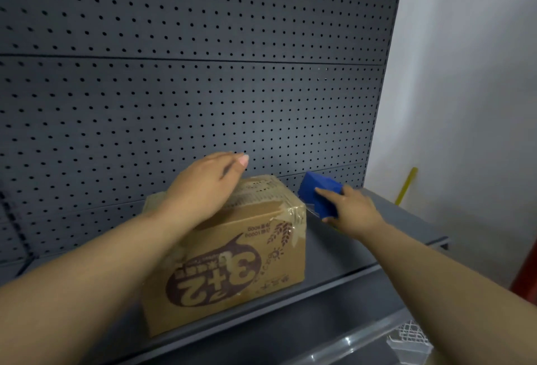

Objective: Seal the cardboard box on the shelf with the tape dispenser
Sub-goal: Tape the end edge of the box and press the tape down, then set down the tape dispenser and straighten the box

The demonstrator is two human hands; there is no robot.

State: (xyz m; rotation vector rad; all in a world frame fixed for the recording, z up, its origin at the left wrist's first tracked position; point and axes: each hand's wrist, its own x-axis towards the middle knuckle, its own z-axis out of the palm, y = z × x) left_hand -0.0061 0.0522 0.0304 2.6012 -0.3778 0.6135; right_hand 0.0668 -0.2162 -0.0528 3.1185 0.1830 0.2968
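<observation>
A brown cardboard box (232, 260) with upside-down "3+2" print stands on the dark grey shelf (363, 251). Clear tape shows along its top and down its right front corner. My left hand (203, 190) lies flat on the box top, fingers together and reaching toward the back. My right hand (351, 210) grips a blue tape dispenser (318, 193) just right of the box's top right corner, slightly above the shelf. A thin strip of tape seems to run from the dispenser to the box corner.
A dark pegboard back panel (189, 74) rises behind the shelf. The shelf's right end (436, 239) meets a white wall, with a yellow stick (406, 187) leaning there. A white mesh basket (412, 335) sits below at the lower right.
</observation>
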